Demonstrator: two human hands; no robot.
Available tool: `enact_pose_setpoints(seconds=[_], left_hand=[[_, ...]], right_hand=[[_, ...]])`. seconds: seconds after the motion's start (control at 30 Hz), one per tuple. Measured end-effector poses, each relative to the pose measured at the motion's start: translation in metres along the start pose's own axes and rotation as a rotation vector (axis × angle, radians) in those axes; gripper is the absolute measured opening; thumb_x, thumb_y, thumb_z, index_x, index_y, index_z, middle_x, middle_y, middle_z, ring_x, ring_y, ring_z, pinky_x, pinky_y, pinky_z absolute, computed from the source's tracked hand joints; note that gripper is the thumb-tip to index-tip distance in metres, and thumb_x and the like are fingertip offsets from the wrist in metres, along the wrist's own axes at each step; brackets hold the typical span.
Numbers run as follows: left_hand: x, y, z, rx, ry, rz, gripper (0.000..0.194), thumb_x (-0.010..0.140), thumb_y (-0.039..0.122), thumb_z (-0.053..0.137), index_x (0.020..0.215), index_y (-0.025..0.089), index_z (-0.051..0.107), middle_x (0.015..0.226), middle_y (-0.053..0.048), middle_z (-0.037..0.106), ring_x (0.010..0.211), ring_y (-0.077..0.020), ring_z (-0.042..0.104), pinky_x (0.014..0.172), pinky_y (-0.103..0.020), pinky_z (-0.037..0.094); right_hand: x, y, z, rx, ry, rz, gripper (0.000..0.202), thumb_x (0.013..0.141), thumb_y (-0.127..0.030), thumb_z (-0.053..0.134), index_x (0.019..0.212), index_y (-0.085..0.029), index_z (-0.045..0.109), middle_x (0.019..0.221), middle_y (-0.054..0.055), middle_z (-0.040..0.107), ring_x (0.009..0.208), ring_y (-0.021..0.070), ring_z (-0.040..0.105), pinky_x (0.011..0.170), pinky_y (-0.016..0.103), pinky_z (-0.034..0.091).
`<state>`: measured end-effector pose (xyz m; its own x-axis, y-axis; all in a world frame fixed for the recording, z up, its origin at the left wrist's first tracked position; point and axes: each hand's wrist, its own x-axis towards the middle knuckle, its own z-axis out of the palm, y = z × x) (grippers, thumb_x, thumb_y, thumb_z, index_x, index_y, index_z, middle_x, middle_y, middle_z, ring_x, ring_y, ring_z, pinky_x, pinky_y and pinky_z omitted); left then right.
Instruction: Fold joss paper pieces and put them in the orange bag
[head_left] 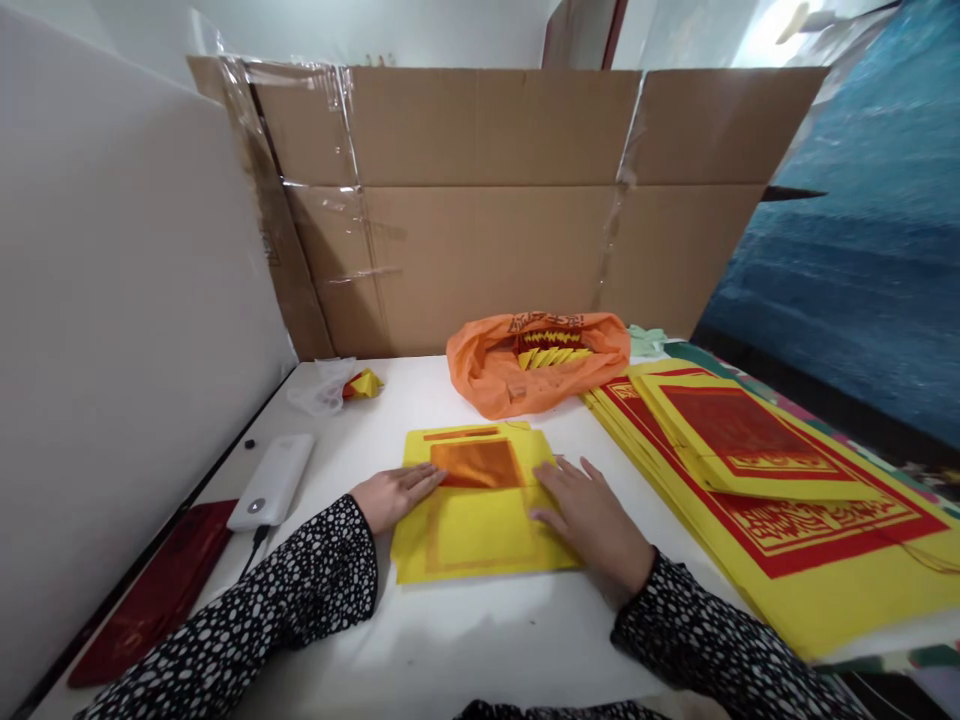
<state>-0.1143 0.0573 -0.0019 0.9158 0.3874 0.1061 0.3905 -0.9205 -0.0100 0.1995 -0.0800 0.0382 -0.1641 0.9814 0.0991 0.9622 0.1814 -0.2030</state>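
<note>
A sheet of yellow paper lies in front of me, its lower part folded up so a crease runs across the middle. Above the crease an orange-red printed block shows, and the print shows faintly through the folded part. My left hand rests flat on the sheet's left edge, fingers stretched along the crease. On the right edge my right hand presses with its fingers spread. Neither hand grips anything.
To the right lies a stack of large yellow and red printed papers, with smaller sheets on top. Behind stands an orange plastic bag holding folded yellow pieces. At left are a white power bank, a red phone and clear plastic. Cardboard walls the back.
</note>
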Motion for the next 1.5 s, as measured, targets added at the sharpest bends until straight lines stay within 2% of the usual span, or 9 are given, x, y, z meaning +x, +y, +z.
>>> enact_pose_setpoints(seconds=[0.17, 0.3, 0.47, 0.57, 0.7, 0.9, 1.07, 1.2, 1.5], left_hand=[[0.002, 0.043, 0.001, 0.156, 0.052, -0.048, 0.041, 0.094, 0.007, 0.036, 0.133, 0.013, 0.048, 0.121, -0.017, 0.065, 0.110, -0.0246, 0.064, 0.084, -0.036, 0.058], [0.000, 0.076, -0.012, 0.032, 0.061, -0.146, 0.026, 0.094, 0.013, 0.043, 0.116, 0.017, 0.057, 0.096, -0.010, 0.070, 0.086, -0.0226, 0.069, 0.075, -0.037, 0.059], [-0.006, 0.055, -0.030, -0.482, 0.188, -0.296, 0.030, 0.089, 0.015, 0.048, 0.115, 0.020, 0.061, 0.110, -0.007, 0.070, 0.100, -0.0203, 0.066, 0.090, -0.033, 0.053], [-0.002, 0.033, -0.030, -0.781, 0.288, -0.527, 0.026, 0.082, 0.019, 0.056, 0.107, 0.018, 0.066, 0.090, -0.005, 0.072, 0.084, -0.0192, 0.068, 0.082, -0.032, 0.054], [0.013, 0.023, -0.022, -0.944, 0.363, -0.683, 0.031, 0.071, 0.016, 0.061, 0.102, 0.016, 0.065, 0.073, 0.000, 0.066, 0.071, -0.0170, 0.064, 0.073, -0.029, 0.051], [0.029, 0.035, -0.019, -0.509, 0.332, -0.729, 0.027, 0.079, 0.009, 0.048, 0.099, 0.021, 0.062, 0.078, 0.000, 0.064, 0.075, -0.0176, 0.062, 0.074, -0.030, 0.049], [0.030, 0.065, -0.022, -0.066, 0.276, -0.470, 0.035, 0.085, 0.005, 0.046, 0.115, 0.016, 0.059, 0.110, -0.012, 0.064, 0.100, -0.0253, 0.061, 0.087, -0.039, 0.050], [0.028, 0.087, -0.011, 0.046, 0.202, -0.314, 0.035, 0.093, 0.014, 0.045, 0.126, 0.014, 0.056, 0.126, -0.013, 0.062, 0.120, -0.0282, 0.055, 0.101, -0.044, 0.044], [0.023, 0.095, 0.011, 0.081, 0.185, -0.356, 0.041, 0.099, 0.026, 0.037, 0.136, 0.016, 0.051, 0.136, -0.013, 0.058, 0.129, -0.0287, 0.050, 0.107, -0.051, 0.036]], right_hand=[[0.028, -0.045, 0.011, 0.014, 0.144, -0.272, 0.034, 0.090, -0.033, 0.062, 0.120, -0.018, 0.061, 0.120, 0.011, 0.065, 0.110, 0.0278, 0.057, 0.093, 0.044, 0.045], [0.033, -0.066, 0.037, -0.034, 0.215, -0.376, 0.016, 0.092, -0.028, 0.059, 0.100, -0.018, 0.068, 0.095, 0.008, 0.066, 0.091, 0.0256, 0.058, 0.077, 0.039, 0.048], [0.038, -0.057, 0.045, 0.353, 0.228, -0.332, 0.014, 0.091, -0.019, 0.059, 0.085, -0.018, 0.071, 0.085, 0.004, 0.059, 0.082, 0.0180, 0.056, 0.074, 0.030, 0.048], [0.045, -0.052, 0.043, 0.646, 0.142, -0.188, 0.016, 0.088, -0.018, 0.061, 0.075, -0.018, 0.069, 0.079, 0.001, 0.057, 0.072, 0.0136, 0.056, 0.065, 0.025, 0.045], [0.053, -0.056, 0.044, 0.819, 0.059, -0.010, 0.009, 0.086, -0.027, 0.065, 0.090, -0.019, 0.066, 0.066, -0.004, 0.056, 0.060, 0.0129, 0.052, 0.058, 0.024, 0.041], [0.057, -0.059, 0.050, 0.730, 0.109, 0.032, 0.022, 0.087, -0.020, 0.059, 0.109, -0.021, 0.054, 0.068, -0.005, 0.057, 0.063, 0.0147, 0.056, 0.060, 0.024, 0.039], [0.058, -0.058, 0.049, 0.554, 0.100, -0.026, 0.019, 0.091, -0.016, 0.053, 0.109, -0.022, 0.051, 0.078, -0.001, 0.064, 0.072, 0.0172, 0.061, 0.067, 0.026, 0.041], [0.057, -0.058, 0.047, 0.501, 0.102, -0.075, 0.011, 0.093, -0.016, 0.050, 0.099, -0.023, 0.054, 0.090, 0.001, 0.067, 0.081, 0.0177, 0.064, 0.070, 0.026, 0.042], [0.058, -0.059, 0.044, 0.488, 0.097, -0.075, 0.010, 0.094, -0.016, 0.049, 0.094, -0.023, 0.056, 0.093, 0.002, 0.067, 0.084, 0.0172, 0.063, 0.072, 0.026, 0.044]])
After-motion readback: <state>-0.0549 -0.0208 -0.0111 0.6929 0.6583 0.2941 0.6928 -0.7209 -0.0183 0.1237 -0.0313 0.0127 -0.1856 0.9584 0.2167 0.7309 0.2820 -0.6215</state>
